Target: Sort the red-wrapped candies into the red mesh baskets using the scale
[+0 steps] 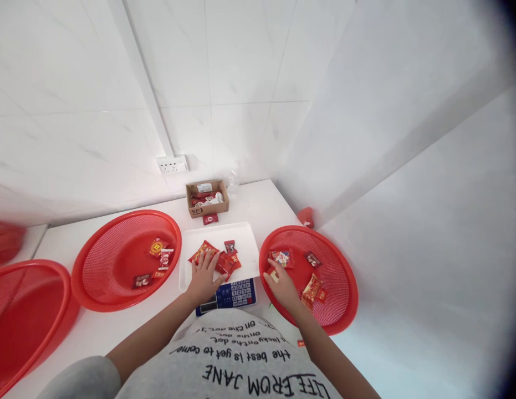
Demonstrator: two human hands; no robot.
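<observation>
My left hand (204, 280) lies with fingers spread over red snack packets on the white tray (249, 244) of a scale. One red and gold packet (204, 249) is partly under its fingers, and a red packet (226, 265) lies beside the thumb. A small dark red packet (230, 246) rests further back. My right hand (282, 285) reaches over the near left rim of the right red basket (341, 277), thumb and forefinger apart. Its forefinger is close to a red and white packet (282, 258); a small pale packet (275, 276) shows between the fingers.
Below the tray sits the scale's blue keypad (241, 293). A left red basket (91, 266) holds several packets, and another red basket (29, 327) stands further left. Behind the tray are a cardboard box (208, 208) with packets and a single red packet (210, 219). Walls bound the table.
</observation>
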